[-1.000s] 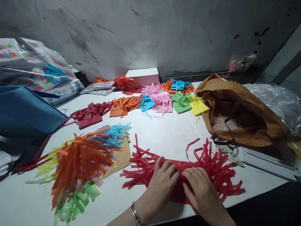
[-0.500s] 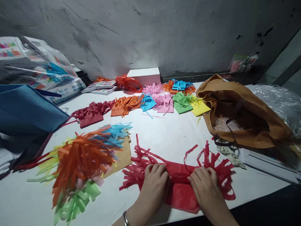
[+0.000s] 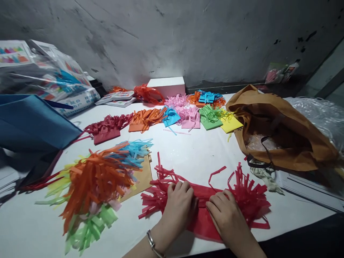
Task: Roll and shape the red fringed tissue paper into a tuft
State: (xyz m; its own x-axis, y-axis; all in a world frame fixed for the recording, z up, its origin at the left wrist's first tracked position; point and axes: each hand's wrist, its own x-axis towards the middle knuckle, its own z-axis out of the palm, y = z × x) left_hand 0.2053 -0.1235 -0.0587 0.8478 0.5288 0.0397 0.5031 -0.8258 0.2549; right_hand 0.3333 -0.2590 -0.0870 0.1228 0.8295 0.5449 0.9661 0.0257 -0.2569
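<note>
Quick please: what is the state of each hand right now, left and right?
Left hand: fingers curled, pressing on the red fringed tissue paper lying on the white table.
Right hand: lies flat, pressing on the same paper.

A white table (image 3: 193, 154) bore fringed tissue-paper bundles (image 3: 99, 179), a red fringed sheet (image 3: 204, 200), a brown bag (image 3: 279, 129) and a white box (image 3: 166, 86).

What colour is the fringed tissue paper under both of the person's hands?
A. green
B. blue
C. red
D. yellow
C: the left hand and right hand both press on the red fringed tissue paper at the near edge of the white table.
</note>
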